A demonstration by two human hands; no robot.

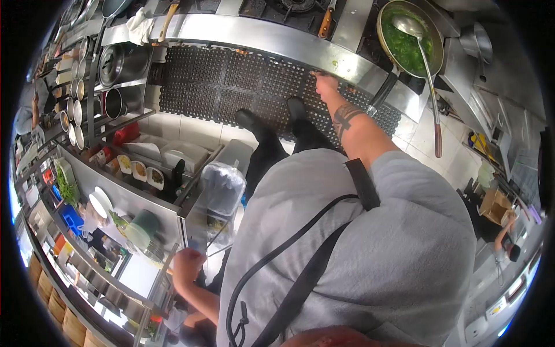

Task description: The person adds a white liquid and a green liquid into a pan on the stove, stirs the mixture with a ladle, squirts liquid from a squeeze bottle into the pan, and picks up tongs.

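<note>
My right hand (326, 85) reaches out to the front edge of the steel stove (260, 36), its fingers bent at the underside of the rim. What they grip there, if anything, is hidden. Beside that arm, a pan (383, 43) of bright green food stands on the burner, with a long-handled ladle (425, 58) lying in it and its handle hanging over the edge. My left hand (188, 265) is down at my side, fingers curled, by the corner of the steel counter (165, 217). Thin metal rods show near it, but I cannot tell whether it holds one.
A black perforated mat (222, 78) covers the floor before the stove. A lined bin (222, 188) stands by my left leg. Pots (115, 104) fill the left rack. A knife (328, 22) and a white cloth (139, 27) lie on the stove. Other people (506, 237) are at the sides.
</note>
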